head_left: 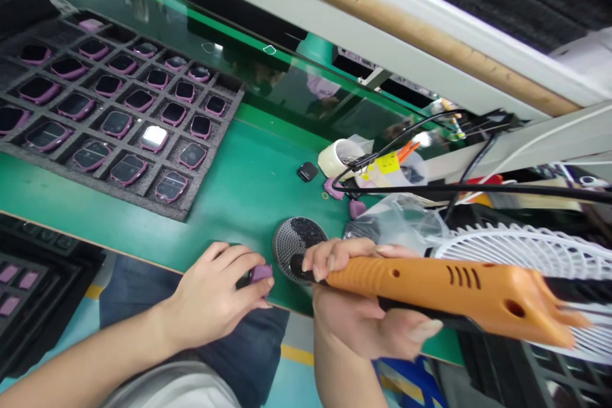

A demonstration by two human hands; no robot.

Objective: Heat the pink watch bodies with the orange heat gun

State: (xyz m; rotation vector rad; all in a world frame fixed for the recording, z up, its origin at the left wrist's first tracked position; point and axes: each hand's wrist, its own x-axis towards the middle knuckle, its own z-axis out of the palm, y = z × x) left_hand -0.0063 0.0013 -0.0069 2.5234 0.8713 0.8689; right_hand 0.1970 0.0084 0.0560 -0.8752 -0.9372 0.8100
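My left hand (217, 296) is closed on a small purple watch case (261, 273) at the near edge of the green bench (248, 178). My right hand (363, 306) is wrapped round an orange electric screwdriver (454, 290) that lies nearly level, its black tip pointing left toward the purple case. Just behind the tip sits a round black perforated dish (295, 243) holding tiny dark screws. The two hands are close together, almost touching.
A grey foam tray (119, 108) of several purple-rimmed watches fills the left of the bench. A tape roll (337, 156), a black watch part (307, 171), purple parts (356, 208), plastic bags and cables lie behind. A white fan (535, 255) stands right. Black trays (33, 274) sit lower left.
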